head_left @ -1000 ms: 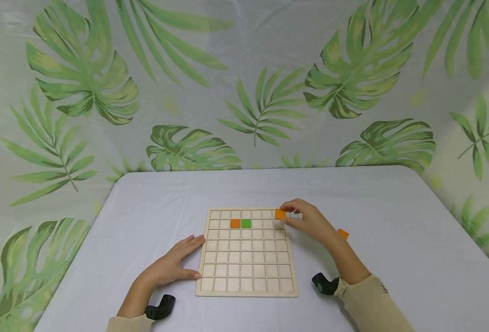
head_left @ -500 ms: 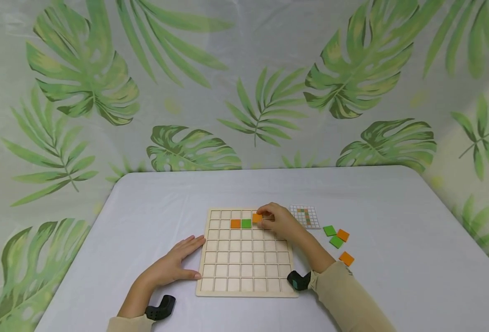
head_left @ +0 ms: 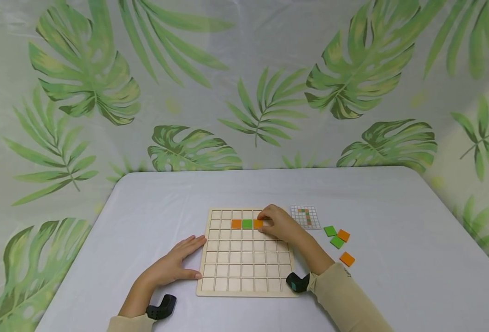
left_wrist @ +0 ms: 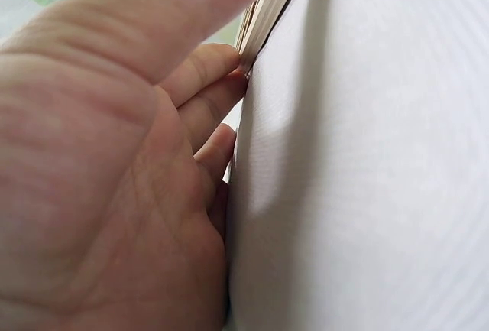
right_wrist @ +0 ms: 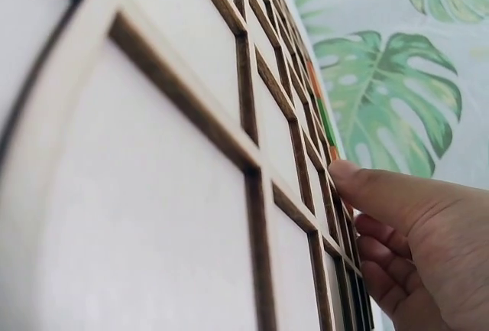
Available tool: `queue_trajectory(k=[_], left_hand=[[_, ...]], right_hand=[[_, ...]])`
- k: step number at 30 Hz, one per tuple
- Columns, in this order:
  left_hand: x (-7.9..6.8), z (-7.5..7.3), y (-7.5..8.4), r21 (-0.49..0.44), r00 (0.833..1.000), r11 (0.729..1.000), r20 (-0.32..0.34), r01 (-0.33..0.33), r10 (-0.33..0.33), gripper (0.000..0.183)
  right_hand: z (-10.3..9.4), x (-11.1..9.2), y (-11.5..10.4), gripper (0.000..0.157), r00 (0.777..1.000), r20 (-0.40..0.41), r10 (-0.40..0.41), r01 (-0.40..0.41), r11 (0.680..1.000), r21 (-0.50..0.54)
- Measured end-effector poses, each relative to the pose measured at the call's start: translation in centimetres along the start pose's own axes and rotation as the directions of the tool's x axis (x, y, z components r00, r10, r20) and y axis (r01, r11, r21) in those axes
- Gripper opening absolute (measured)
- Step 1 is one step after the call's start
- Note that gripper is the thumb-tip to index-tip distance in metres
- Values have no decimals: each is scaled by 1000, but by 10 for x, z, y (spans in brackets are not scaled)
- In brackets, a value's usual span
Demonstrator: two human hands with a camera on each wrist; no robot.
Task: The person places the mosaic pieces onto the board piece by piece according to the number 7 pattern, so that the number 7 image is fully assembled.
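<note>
A pale wooden grid board (head_left: 247,294) lies flat on the table. In its second row from the far side sit an orange tile (head_left: 236,224) and a green tile (head_left: 247,224), side by side. Just right of the green one, my right hand (head_left: 283,227) holds another orange tile (head_left: 257,223) between thumb and fingers; it looks level with its cell. In the right wrist view the thumb (right_wrist: 374,186) touches the board there, and the fingertips are partly hidden. Fingers spread, my left hand (head_left: 167,265) rests against the board's left edge, also seen in the left wrist view.
Right of the board lies a small printed pattern card (head_left: 305,216). Beside it are loose green tiles (head_left: 330,231) and orange tiles (head_left: 347,259). A white cloth (head_left: 393,286) covers the table, and a leaf-print backdrop (head_left: 265,106) rises behind it.
My right hand has carried the orange tile leftward from the board's far right corner and lowered it beside the green tile. The card and loose tiles came into view. My left hand stays put.
</note>
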State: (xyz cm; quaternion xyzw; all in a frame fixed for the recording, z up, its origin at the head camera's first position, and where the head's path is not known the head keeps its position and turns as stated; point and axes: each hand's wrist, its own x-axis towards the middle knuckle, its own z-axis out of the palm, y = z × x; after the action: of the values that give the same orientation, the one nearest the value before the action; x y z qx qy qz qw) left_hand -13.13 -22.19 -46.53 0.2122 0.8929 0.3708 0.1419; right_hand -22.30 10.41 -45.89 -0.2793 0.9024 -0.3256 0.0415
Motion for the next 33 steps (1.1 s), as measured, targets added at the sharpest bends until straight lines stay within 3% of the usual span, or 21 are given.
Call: queue_trajectory(k=[10, 18, 22, 27, 33], left_hand=[[1, 0, 0, -4, 1000, 1000, 2, -6, 6, 91], [1, 0, -1, 0, 1000, 1000, -4, -7, 7, 91], [1, 1, -2, 7, 1000, 1000, -5, -12, 12, 91], [1, 0, -2, 6, 1000, 1000, -6, -17, 17, 90], [0, 1, -1, 1, 1000, 1000, -1, -11, 11, 91]], right_hand=[[-11, -11, 4, 45, 998, -11, 66, -64, 989, 135], [-42, -43, 7, 48, 993, -107, 49, -42, 997, 72], [-59, -63, 20, 50, 987, -140, 74, -63, 995, 81], [-73, -89, 47, 52, 975, -131, 177, -171, 984, 53], [-81, -110, 76, 43, 965, -130, 230, -224, 973, 55]])
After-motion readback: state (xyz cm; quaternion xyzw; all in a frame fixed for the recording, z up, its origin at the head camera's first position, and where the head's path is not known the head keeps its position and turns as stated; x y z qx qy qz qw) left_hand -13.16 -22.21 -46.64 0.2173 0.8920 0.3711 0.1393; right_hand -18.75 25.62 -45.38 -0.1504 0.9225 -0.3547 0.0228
